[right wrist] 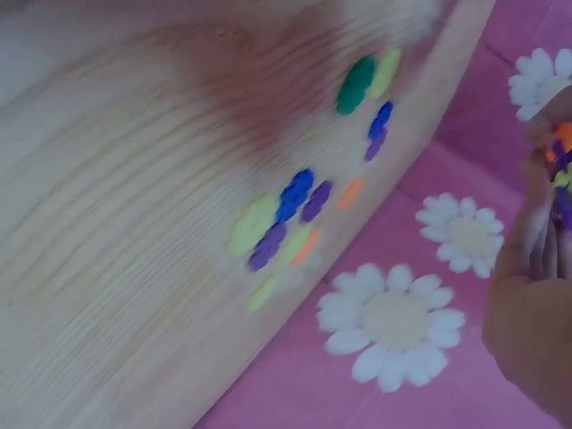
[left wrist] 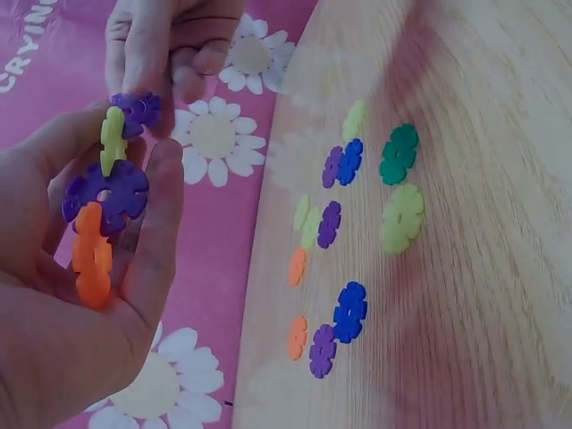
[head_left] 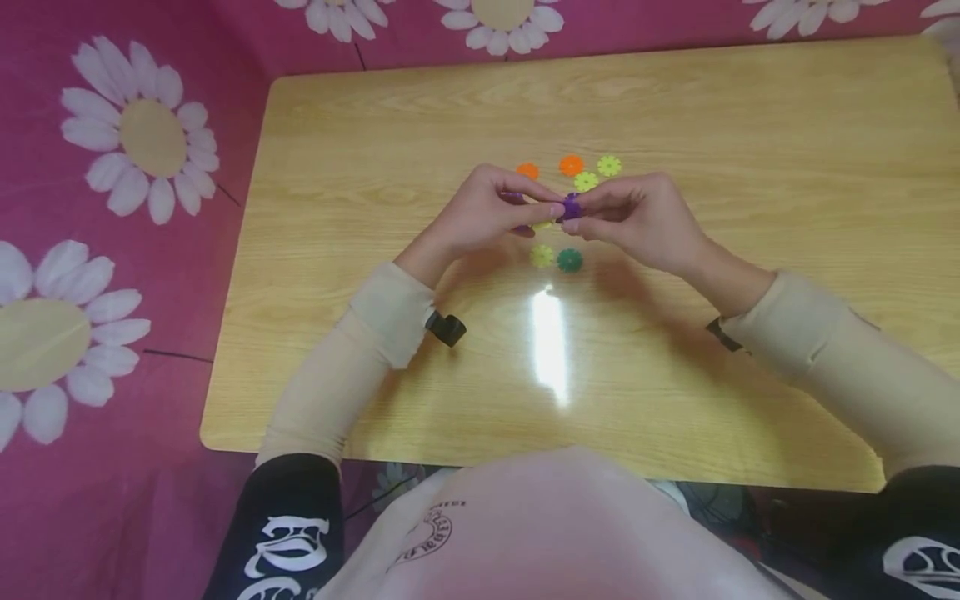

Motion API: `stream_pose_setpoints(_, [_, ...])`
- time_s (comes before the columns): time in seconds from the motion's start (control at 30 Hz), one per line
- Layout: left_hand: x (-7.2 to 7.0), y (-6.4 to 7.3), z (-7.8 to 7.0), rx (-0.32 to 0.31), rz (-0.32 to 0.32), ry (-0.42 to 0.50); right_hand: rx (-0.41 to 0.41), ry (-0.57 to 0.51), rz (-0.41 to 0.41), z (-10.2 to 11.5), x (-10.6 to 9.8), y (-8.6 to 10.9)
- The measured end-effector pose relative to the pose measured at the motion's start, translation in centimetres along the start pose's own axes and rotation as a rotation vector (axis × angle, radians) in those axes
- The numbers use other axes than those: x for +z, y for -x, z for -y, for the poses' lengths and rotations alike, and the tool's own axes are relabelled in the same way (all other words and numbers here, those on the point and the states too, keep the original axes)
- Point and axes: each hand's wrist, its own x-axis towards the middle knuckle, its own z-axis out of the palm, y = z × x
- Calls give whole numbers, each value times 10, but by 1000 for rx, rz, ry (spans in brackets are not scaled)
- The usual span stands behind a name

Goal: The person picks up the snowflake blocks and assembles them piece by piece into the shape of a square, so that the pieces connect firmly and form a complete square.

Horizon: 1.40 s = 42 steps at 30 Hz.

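Honestly, the disc chain (left wrist: 105,201) could twist apart if one hand pushes crooked: left hand (head_left: 483,212) has its fingers curled round it, right hand (head_left: 651,221) pinches the purple end disc (left wrist: 136,111). It's up above the table (head_left: 810,192), nearer the far edge than the near one. Drop it and it'd probably scatter the loose discs (head_left: 570,260) below. Plenty of bare wood toward both side edges, though.

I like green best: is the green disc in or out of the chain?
Out: the green disc lies on the table, while the left hand holds the chain.
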Motion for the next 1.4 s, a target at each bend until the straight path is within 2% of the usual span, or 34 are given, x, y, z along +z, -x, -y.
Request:
stream_pose_setpoints(0.1, [-4,0,0,-51,-45,14,41,271,48,-24,-12,-4])
stream_pose_setpoints(0.2, [-9,-1,4,-91,-67,16,140,569,148,-47,-24,-2])
stream_pose_setpoints(0.3, [-12,-4,11,-112,-60,12,210,689,233,-64,-29,3])
stream_pose_setpoints(0.47, [-16,-10,20,-115,-75,12,185,687,209,-71,-30,5])
stream_pose_setpoints(0.67, [-15,-11,23,-106,-67,17,190,664,195,-69,-34,5])
stream_pose_setpoints(0.97, [-14,-12,23,-84,-53,25,292,691,177,-69,-40,6])
stream_pose_setpoints(1.07, [-12,-8,17,-87,-48,14,308,697,176,-70,-40,6])
stream_pose_setpoints(1.23, [-12,-8,17,-80,-42,7,324,680,163,-69,-40,5])
stream_pose_setpoints(1.3, [-14,-11,23,-72,-42,7,322,653,139,-67,-40,5])
stream_pose_setpoints(1.4, [-14,-12,24,-80,-46,11,337,595,65,-58,-43,3])
